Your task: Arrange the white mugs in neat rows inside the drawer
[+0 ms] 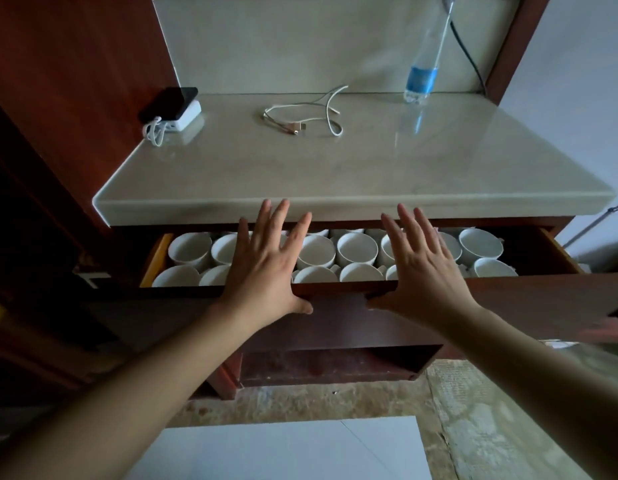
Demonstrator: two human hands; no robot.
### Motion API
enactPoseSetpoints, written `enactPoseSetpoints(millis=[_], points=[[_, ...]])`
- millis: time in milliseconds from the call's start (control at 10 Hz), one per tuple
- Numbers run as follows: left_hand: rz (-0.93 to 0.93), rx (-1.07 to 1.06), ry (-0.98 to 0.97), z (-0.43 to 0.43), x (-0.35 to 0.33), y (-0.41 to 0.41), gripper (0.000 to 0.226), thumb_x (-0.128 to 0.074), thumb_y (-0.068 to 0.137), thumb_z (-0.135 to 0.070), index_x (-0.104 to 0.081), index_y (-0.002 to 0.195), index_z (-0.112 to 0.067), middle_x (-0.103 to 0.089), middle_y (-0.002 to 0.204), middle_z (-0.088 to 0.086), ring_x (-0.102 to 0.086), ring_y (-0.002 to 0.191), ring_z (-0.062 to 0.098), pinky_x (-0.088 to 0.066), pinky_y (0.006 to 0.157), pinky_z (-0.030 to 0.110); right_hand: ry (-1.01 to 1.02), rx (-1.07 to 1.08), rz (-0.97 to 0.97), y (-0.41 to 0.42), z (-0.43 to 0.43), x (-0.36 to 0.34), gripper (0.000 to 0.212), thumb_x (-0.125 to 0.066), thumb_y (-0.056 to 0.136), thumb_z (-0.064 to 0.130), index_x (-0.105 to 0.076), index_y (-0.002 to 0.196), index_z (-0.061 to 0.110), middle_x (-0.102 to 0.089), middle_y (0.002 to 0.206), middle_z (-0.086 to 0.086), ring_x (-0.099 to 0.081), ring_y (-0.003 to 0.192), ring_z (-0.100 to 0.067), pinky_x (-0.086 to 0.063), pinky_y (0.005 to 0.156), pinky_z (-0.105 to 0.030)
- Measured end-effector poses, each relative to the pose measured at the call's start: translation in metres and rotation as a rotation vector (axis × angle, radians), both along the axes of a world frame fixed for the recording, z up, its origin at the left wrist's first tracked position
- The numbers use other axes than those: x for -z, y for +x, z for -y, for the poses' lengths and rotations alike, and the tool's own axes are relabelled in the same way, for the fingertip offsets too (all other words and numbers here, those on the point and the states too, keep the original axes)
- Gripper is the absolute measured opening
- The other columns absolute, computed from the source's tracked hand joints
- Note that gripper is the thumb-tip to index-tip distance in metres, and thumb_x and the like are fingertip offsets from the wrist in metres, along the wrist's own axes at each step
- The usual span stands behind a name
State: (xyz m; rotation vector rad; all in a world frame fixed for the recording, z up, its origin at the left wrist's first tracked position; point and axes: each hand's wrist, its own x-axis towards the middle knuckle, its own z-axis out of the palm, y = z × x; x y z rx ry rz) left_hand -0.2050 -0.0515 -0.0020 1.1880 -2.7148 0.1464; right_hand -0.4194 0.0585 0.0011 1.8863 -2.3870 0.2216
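A dark wooden drawer [508,292] stands partly pulled out beneath a stone counter. Inside it, several white mugs [356,249] sit upright in rows, side by side; the rear ones are hidden under the counter's edge. My left hand [266,268] hovers flat over the left-middle mugs, fingers spread, with its thumb at the drawer's front panel. My right hand [421,271] is held the same way over the right-middle mugs, thumb also at the front panel. Neither hand holds a mug.
The beige counter [335,174] overhangs the drawer. On it lie a white cable [307,112], a black phone on a white charger [172,107] at the left, and a clear water bottle [423,69] at the back right. An open niche [335,365] sits below the drawer.
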Motion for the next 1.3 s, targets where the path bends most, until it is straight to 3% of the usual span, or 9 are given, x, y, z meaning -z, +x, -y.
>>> enactPoseSetpoints(millis=[200,300,400,600,800,1000,1200,1300], points=[[-0.032,-0.066,-0.077,0.031,0.002,-0.017,0.153,-0.084,0.035,-0.070,-0.006,0.156,-0.019,-0.005,0.161,0.017,0.000,0.149,0.039,-0.003,0.114,0.060,-0.057,0.023,-0.078,-0.019,0.038,0.001,0.143,-0.071,0.049,0.079,0.001,0.155,0.016,0.004,0.163,-0.009,0.012,0.148,-0.030,-0.001,0.120,-0.050],[-0.043,-0.111,-0.094,0.045,0.006,-0.024,0.151,-0.084,0.036,-0.070,-0.010,0.156,-0.017,-0.013,0.160,0.017,-0.007,0.148,0.040,-0.004,0.114,0.061,-0.072,0.011,-0.086,-0.028,0.054,0.005,0.137,-0.073,0.048,0.077,-0.010,0.154,0.018,-0.012,0.162,-0.007,0.000,0.149,-0.031,-0.003,0.119,-0.055],[-0.054,-0.153,-0.133,0.057,0.011,-0.029,0.143,-0.084,0.035,-0.069,-0.023,0.153,-0.016,-0.032,0.152,0.017,-0.025,0.143,0.040,-0.013,0.113,0.065,-0.157,-0.013,-0.111,-0.034,0.067,0.007,0.126,-0.080,0.044,0.069,-0.030,0.148,0.019,-0.036,0.149,-0.008,-0.026,0.140,-0.037,-0.013,0.116,-0.059],[-0.159,-0.176,-0.276,0.071,0.024,-0.042,0.119,-0.087,0.036,-0.061,-0.047,0.139,-0.018,-0.047,0.135,0.017,-0.042,0.125,0.039,-0.024,0.108,0.067,-0.366,-0.014,-0.169,-0.041,0.088,0.015,0.105,-0.084,0.040,0.058,-0.049,0.130,0.018,-0.051,0.128,-0.010,-0.045,0.115,-0.036,-0.031,0.105,-0.052],[-0.245,-0.231,-0.371,0.081,0.037,-0.054,0.107,-0.088,0.042,-0.055,-0.046,0.133,-0.020,-0.050,0.131,0.019,-0.039,0.120,0.037,-0.025,0.106,0.065,-0.464,0.037,-0.163,-0.047,0.103,0.026,0.087,-0.085,0.044,0.051,-0.057,0.120,0.019,-0.055,0.123,-0.007,-0.041,0.111,-0.031,-0.031,0.095,-0.045],[-0.255,-0.230,-0.420,0.084,0.042,-0.054,0.105,-0.087,0.044,-0.056,-0.046,0.133,-0.020,-0.051,0.130,0.020,-0.040,0.119,0.037,-0.023,0.106,0.065,-0.486,0.039,-0.174,-0.049,0.105,0.030,0.088,-0.086,0.043,0.053,-0.056,0.119,0.019,-0.055,0.121,-0.008,-0.041,0.111,-0.032,-0.030,0.093,-0.045],[-0.237,-0.244,-0.383,0.082,0.034,-0.056,0.105,-0.088,0.044,-0.055,-0.044,0.133,-0.020,-0.050,0.131,0.020,-0.042,0.118,0.039,-0.022,0.107,0.066,-0.471,0.023,-0.166,-0.049,0.105,0.027,0.087,-0.086,0.044,0.053,-0.056,0.119,0.019,-0.055,0.121,-0.007,-0.041,0.111,-0.031,-0.030,0.092,-0.044],[-0.252,-0.238,-0.340,0.078,0.037,-0.056,0.102,-0.088,0.048,-0.051,-0.044,0.135,-0.019,-0.048,0.133,0.020,-0.043,0.120,0.041,-0.019,0.108,0.066,-0.462,-0.007,-0.077,-0.049,0.101,0.022,0.075,-0.080,0.055,0.055,-0.057,0.117,0.021,-0.054,0.120,-0.004,-0.042,0.110,-0.031,-0.033,0.090,-0.044]])
